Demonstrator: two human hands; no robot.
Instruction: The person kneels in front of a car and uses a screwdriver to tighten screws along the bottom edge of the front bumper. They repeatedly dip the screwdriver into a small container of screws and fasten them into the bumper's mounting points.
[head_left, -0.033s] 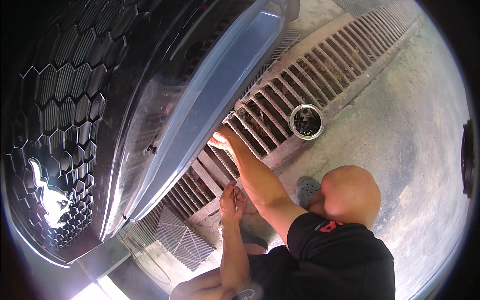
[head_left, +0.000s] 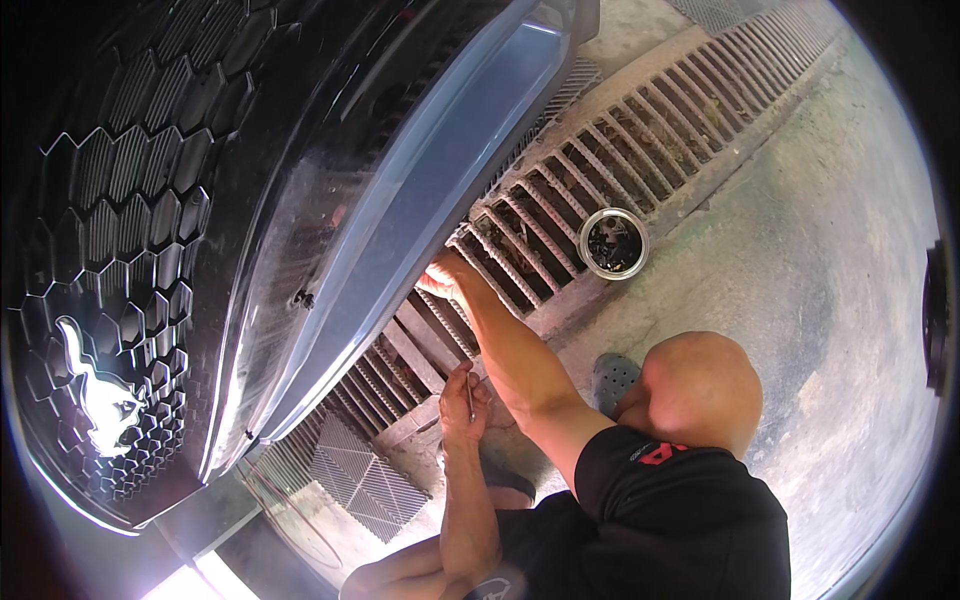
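Observation:
In my left hand (head_left: pixel 464 402), fingers curled, is a slim metal tool (head_left: pixel 471 403) whose exact kind I cannot make out. This hand hangs over the floor grate, in front of the car's bumper. Farther up, my right hand (head_left: pixel 443 276) reaches in at the lower edge of the blue-grey bumper panel (head_left: pixel 400 210). Its visible fingers are curled, their tips are hidden by the panel, and whatever they grip there does not show.
A round bowl (head_left: pixel 614 244) with small dark pieces stands beside the floor grate (head_left: pixel 610 150). At the left are the car's black honeycomb grille (head_left: pixel 130 230) and horse emblem (head_left: pixel 98 400). Grey ribbed floor tiles (head_left: pixel 365 475) lie below the bumper. Concrete floor (head_left: pixel 800 270) stretches right.

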